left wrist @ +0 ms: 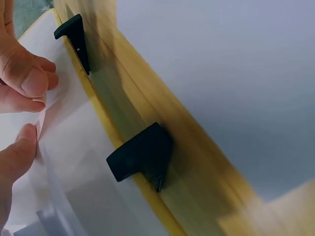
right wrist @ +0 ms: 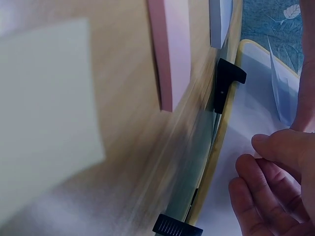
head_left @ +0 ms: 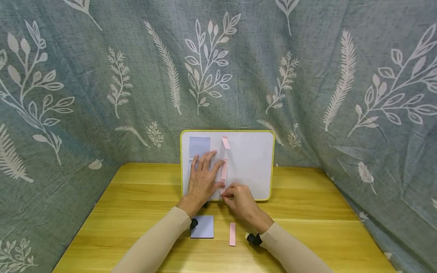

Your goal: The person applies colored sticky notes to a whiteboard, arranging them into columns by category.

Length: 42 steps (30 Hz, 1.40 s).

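A whiteboard (head_left: 250, 167) with a yellow-green rim stands upright on the table. My left hand (head_left: 202, 176) lies against it, fingers spread, its index fingertip at the middle pink sticky strip (head_left: 224, 171). The left thumb (left wrist: 23, 147) touches a lower pink sticky strip (left wrist: 41, 122). That strip's bottom end is pinched between the thumb and index finger of my right hand (head_left: 240, 199), close to the board's lower edge. Another pink strip (head_left: 225, 142) sticks near the top, its lower end lifted. A blue-lilac sticky note (head_left: 199, 147) is at upper left; one below it is mostly hidden by my left hand.
On the table in front are a blue-lilac note pad (head_left: 206, 227) and a narrow pink strip pad (head_left: 232, 234). A pale yellow pad (right wrist: 44, 108) lies under my right wrist. Black feet (left wrist: 142, 152) grip the board's bottom edge. A patterned curtain (head_left: 211, 76) hangs behind.
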Tool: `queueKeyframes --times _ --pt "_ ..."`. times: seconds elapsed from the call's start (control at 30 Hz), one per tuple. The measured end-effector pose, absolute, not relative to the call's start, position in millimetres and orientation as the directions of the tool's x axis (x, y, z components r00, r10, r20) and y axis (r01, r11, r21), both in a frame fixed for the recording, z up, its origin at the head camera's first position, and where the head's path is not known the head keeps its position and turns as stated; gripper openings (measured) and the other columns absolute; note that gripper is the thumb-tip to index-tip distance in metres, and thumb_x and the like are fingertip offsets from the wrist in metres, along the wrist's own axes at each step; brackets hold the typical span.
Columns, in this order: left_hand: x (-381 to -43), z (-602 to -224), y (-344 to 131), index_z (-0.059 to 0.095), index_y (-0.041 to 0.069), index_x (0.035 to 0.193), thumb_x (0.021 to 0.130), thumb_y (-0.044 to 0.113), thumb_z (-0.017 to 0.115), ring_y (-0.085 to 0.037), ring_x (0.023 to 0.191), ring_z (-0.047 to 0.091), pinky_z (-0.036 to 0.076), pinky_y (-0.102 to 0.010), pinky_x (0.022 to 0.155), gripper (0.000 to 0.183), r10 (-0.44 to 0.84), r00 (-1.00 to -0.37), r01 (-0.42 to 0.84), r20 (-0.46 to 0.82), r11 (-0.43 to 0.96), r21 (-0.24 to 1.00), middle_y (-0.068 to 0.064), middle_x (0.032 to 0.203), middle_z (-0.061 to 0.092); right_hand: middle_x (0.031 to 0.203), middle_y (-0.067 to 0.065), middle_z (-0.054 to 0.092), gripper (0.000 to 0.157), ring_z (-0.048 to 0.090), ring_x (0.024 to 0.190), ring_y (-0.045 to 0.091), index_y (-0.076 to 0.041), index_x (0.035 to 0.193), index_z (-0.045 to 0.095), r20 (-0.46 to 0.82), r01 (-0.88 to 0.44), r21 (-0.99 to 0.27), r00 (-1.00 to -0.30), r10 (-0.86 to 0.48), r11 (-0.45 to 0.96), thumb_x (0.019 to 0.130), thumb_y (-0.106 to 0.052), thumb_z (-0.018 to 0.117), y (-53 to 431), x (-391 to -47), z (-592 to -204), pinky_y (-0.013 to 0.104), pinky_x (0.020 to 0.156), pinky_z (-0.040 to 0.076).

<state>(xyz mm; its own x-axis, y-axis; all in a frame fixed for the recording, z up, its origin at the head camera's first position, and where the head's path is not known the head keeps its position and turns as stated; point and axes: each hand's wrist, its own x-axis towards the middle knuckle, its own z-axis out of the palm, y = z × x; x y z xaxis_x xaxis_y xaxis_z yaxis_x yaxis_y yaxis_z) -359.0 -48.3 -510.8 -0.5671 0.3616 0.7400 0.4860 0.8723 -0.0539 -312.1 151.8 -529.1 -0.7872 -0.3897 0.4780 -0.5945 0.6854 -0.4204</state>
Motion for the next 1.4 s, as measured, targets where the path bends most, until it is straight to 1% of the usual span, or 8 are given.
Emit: queueKeyframes --times 0.37,0.57,0.73,0.87,0.97,1.1,1.27,1.4 --pt "-355 -510 -48 0.060 0.033 0.161 0.069 0.072 0.104 -0.034 0.168 0.040 0.033 -0.066 0.142 0.109 0.393 -0.607 0.437 0.691 0.891 -0.122 -0.011 0.184 0.038 0.097 0.008 0.082 0.013 0.083 0.084 0.022 -0.004 0.098 0.093 0.474 -0.599 -0.428 -0.787 -0.396 0.677 0.094 0.008 0.090 155 -310 -528 0.022 0.075 0.068" --pt "-353 -510 -50 0.058 0.033 0.163 0.071 0.073 0.104 -0.034 0.168 0.040 0.032 -0.066 0.143 0.110 0.400 -0.621 0.431 0.674 0.892 -0.132 -0.011 0.186 0.036 0.096 0.006 0.083 0.010 0.083 0.084 0.020 -0.004 0.098 0.093 0.468 -0.595 -0.431 -0.790 -0.396 0.678 0.095 0.005 0.090 158 -309 -522 0.021 0.075 0.067" --pt "-352 -509 -51 0.058 0.032 0.164 0.073 0.073 0.103 -0.035 0.168 0.041 0.032 -0.066 0.143 0.109 0.408 -0.614 0.440 0.675 0.888 -0.136 -0.011 0.185 0.037 0.097 0.007 0.084 0.009 0.084 0.084 0.020 -0.005 0.099 0.092 0.459 -0.591 -0.429 -0.794 -0.399 0.683 0.096 0.003 0.091 163 -307 -518 0.020 0.075 0.067" --pt "-350 -506 -52 0.057 0.032 0.166 0.076 0.072 0.102 -0.034 0.168 0.042 0.032 -0.066 0.143 0.108 0.416 -0.619 0.445 0.666 0.885 -0.139 -0.011 0.185 0.039 0.096 0.007 0.084 0.009 0.085 0.083 0.020 -0.004 0.100 0.092 0.459 -0.593 -0.437 -0.794 -0.400 0.677 0.096 0.003 0.090 168 -305 -515 0.023 0.075 0.069" --pt "-348 -504 -53 0.058 0.030 0.165 0.076 0.070 0.103 -0.034 0.166 0.044 0.034 -0.066 0.143 0.107 0.421 -0.607 0.453 0.674 0.880 -0.142 -0.011 0.183 0.042 0.095 0.007 0.084 0.009 0.085 0.082 0.020 -0.004 0.099 0.092 0.463 -0.597 -0.439 -0.791 -0.400 0.672 0.096 0.004 0.090 172 -303 -513 0.025 0.075 0.070" --pt "-346 -504 -55 0.061 0.028 0.162 0.074 0.068 0.106 -0.034 0.163 0.049 0.037 -0.066 0.141 0.107 0.430 -0.560 0.472 0.708 0.868 -0.154 -0.011 0.181 0.046 0.096 0.007 0.084 0.007 0.084 0.082 0.019 -0.003 0.100 0.092 0.451 -0.592 -0.458 -0.798 -0.401 0.663 0.097 0.003 0.089 178 -299 -511 0.027 0.074 0.070" --pt "-341 -506 -59 0.065 0.025 0.157 0.069 0.066 0.110 -0.034 0.159 0.053 0.039 -0.066 0.140 0.107 0.443 -0.516 0.499 0.733 0.851 -0.162 -0.011 0.176 0.052 0.097 0.007 0.083 0.006 0.084 0.082 0.018 -0.002 0.102 0.091 0.430 -0.587 -0.476 -0.805 -0.409 0.655 0.098 0.001 0.089 185 -295 -511 0.023 0.075 0.069" --pt "-333 -507 -63 0.067 0.024 0.155 0.069 0.062 0.112 -0.035 0.154 0.058 0.042 -0.069 0.137 0.104 0.454 -0.514 0.534 0.727 0.833 -0.143 -0.012 0.172 0.056 0.098 0.008 0.084 0.006 0.084 0.082 0.018 -0.002 0.103 0.091 0.420 -0.593 -0.481 -0.803 -0.424 0.646 0.098 0.000 0.091 191 -291 -509 0.027 0.075 0.071"
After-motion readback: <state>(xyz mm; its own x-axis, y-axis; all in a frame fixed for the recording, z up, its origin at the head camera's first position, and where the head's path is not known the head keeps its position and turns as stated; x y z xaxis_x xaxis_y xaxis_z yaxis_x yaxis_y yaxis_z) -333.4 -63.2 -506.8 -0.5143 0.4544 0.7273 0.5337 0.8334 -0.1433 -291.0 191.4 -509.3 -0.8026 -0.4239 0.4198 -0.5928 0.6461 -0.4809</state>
